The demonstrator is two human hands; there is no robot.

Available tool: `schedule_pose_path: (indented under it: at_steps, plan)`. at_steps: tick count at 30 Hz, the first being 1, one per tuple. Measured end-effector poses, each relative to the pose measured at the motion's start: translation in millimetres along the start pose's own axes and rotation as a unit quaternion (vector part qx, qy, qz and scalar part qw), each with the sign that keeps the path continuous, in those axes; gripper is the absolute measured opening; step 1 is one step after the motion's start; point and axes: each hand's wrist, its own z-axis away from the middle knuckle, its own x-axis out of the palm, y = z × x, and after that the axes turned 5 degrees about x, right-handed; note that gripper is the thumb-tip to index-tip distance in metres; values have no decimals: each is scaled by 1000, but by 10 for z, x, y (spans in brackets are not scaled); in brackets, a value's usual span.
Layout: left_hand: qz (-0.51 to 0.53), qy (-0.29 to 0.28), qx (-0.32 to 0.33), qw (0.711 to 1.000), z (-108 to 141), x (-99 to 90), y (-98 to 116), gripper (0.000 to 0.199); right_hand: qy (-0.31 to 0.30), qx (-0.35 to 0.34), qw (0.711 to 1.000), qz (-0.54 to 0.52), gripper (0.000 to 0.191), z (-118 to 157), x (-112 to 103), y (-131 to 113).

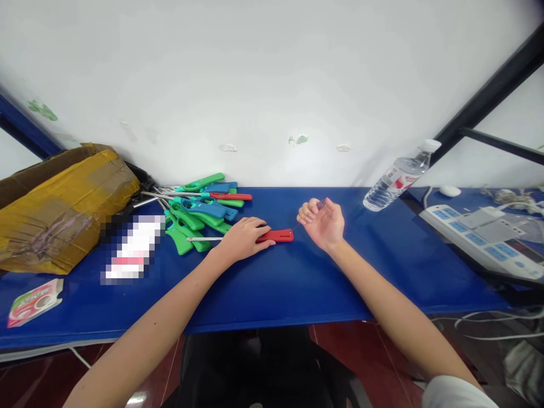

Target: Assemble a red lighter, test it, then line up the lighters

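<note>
**Left hand on red lighter, right hand curled**

The left hand (243, 239) rests with fingers bent over a red-handled utility lighter (276, 236) on the blue tabletop (297, 289). The right hand (323, 225) curls around a small purplish piece (322, 204), beside piled green and blue lighters (199, 205).

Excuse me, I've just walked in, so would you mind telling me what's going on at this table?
A person sits at a blue table. Their left hand is closed over a red-handled long-nosed lighter, and their right hand, palm up, pinches a small purplish piece, too small to identify. A heap of green and blue lighters lies just beyond the left hand.
</note>
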Motion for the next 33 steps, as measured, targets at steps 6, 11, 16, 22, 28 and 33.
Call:
schedule_pose_path:
  at_steps: [6,11,16,22,28,33]
  plan:
    - [-7,-6,6,1000,1,23,-3,49,-16,0,1000,-22,43,-4,15,12]
    - [-6,-7,6,1000,7,34,-7,47,-3,3,1000,16,48,-3,37,-2]
    - [4,-11,3,1000,5,-6,11,45,-3,-13,999,47,43,-3,45,20]
    - [11,-4,6,1000,2,-13,13,43,-2,-28,993,115,38,-26,4,45]
    - [-1,0,6,1000,-2,-23,24,40,-11,3,998,66,23,-250,24,-36]
    - [4,-3,3,1000,3,-27,25,39,-16,22,999,31,30,-350,88,42]
